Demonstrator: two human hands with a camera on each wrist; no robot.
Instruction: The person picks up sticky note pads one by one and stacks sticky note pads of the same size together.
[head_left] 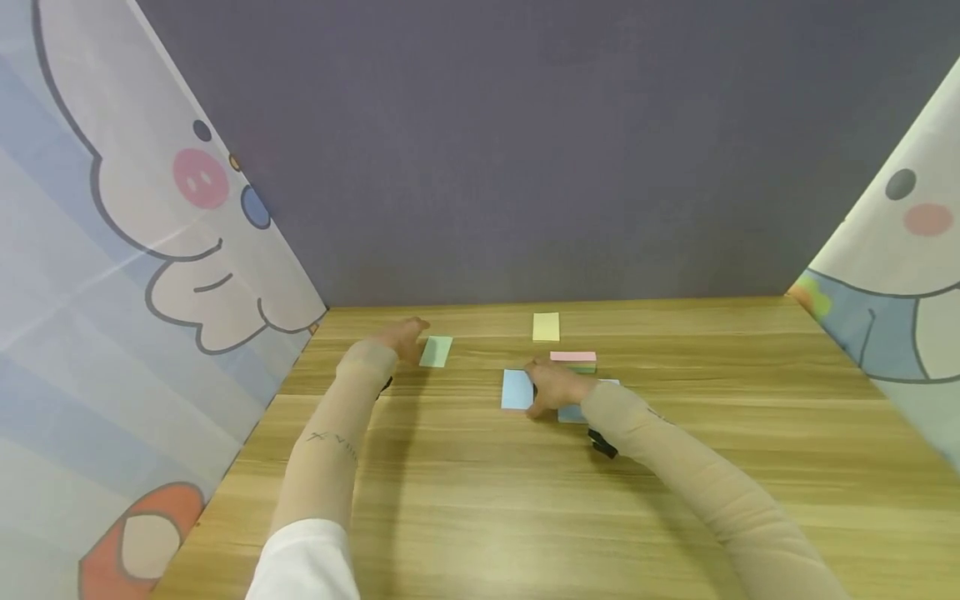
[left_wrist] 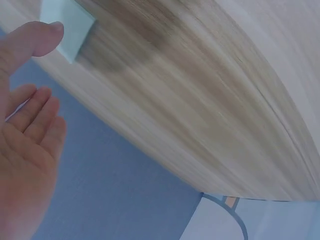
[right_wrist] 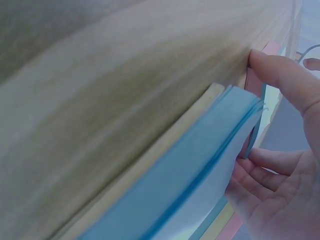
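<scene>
My left hand [head_left: 397, 337] is just left of a pale green sticky note pad [head_left: 436, 352] on the wooden table. In the left wrist view its thumb overlaps the green pad [left_wrist: 75, 30], while the other fingers extend loosely, holding nothing. Farther right, my right hand [head_left: 553, 386] pinches a light blue-topped sticky note pad [head_left: 516, 390] by its edges. The right wrist view shows thumb and fingertips at opposite edges of this pad, with a pink layer [right_wrist: 254, 82] in its side. Partly beneath the right wrist lies another blue-topped pad [head_left: 572, 414], thick in the right wrist view.
A yellow sticky note pad [head_left: 546, 327] lies near the table's back edge. Behind the right hand sits a pink-topped stack [head_left: 573, 357] with green below. A dark grey panel [head_left: 525, 167] rises behind the table [head_left: 480, 500], and cartoon-printed sheets [head_left: 90, 333] flank it.
</scene>
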